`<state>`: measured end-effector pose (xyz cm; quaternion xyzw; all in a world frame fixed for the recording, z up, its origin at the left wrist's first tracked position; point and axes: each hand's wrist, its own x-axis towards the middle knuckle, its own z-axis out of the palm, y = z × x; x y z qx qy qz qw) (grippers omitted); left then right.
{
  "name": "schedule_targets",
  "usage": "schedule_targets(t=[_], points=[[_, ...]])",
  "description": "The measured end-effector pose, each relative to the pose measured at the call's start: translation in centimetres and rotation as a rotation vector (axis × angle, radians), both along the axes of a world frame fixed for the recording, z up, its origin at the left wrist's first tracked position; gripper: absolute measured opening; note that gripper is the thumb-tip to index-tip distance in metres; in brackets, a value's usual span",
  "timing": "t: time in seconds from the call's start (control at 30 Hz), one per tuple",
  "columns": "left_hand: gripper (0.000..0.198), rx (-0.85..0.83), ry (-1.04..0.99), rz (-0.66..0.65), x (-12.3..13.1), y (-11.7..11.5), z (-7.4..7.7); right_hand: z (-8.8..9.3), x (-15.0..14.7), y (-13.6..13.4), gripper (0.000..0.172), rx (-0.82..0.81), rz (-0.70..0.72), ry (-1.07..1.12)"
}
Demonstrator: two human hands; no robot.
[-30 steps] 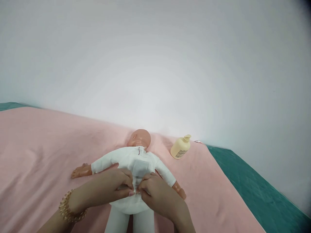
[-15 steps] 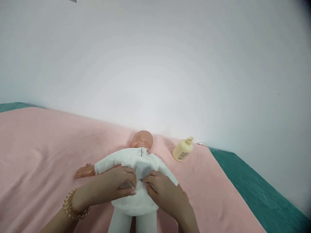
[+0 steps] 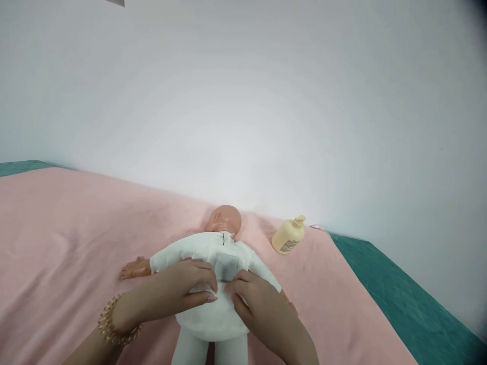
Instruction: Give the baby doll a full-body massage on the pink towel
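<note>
A baby doll (image 3: 213, 319) in white clothing lies on its front, its bald head toward the wall and its arms spread. My left hand (image 3: 190, 284) is on the left of its lower back, fingers curled with the thumb close below, closed on the white cloth. Opposite it, my right hand (image 3: 253, 299) is closed at the cloth too, its index fingertip and thumb near the middle of the back. A crease runs across the cloth between my hands. Above it lies a greyish rectangular patch (image 3: 226, 266) on the back. My fingers partly hide what they grip.
A pale yellow pump bottle (image 3: 288, 236) stands to the right of the doll's head. Pink cloth (image 3: 76, 228) with wrinkles lies under everything, over a green cover (image 3: 403, 289) that shows at the right. A white wall (image 3: 243, 101) rises behind.
My fingertips have moved slightly apart, and the cloth between them looks less bunched and flatter. The whole view has shifted a little; doll and bottle appear otherwise unmoved.
</note>
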<state>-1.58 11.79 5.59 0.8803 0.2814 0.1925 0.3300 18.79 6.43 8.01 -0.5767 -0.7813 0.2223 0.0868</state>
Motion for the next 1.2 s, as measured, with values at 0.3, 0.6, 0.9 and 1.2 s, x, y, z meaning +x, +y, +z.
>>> schedule_targets(t=[0.3, 0.6, 0.9, 1.2], points=[[0.014, 0.036, 0.110, 0.012, 0.5, 0.2, -0.4, -0.8, -0.1, 0.8, 0.034, -0.022, 0.036, 0.037], [0.019, 0.350, -0.127, 0.147, 0.8, 2.6, -3.8, -1.4, 0.3, 2.1, 0.032, 0.128, -0.077, 0.166], [0.023, 0.382, -0.074, 0.228, 1.2, 3.9, -5.6, -4.2, 0.7, 4.4, 0.031, 0.166, -0.110, 0.136], [0.020, 0.403, -0.095, 0.293, 1.2, 4.2, -5.9, -5.3, 0.5, 4.9, 0.024, 0.286, -0.127, 0.209]])
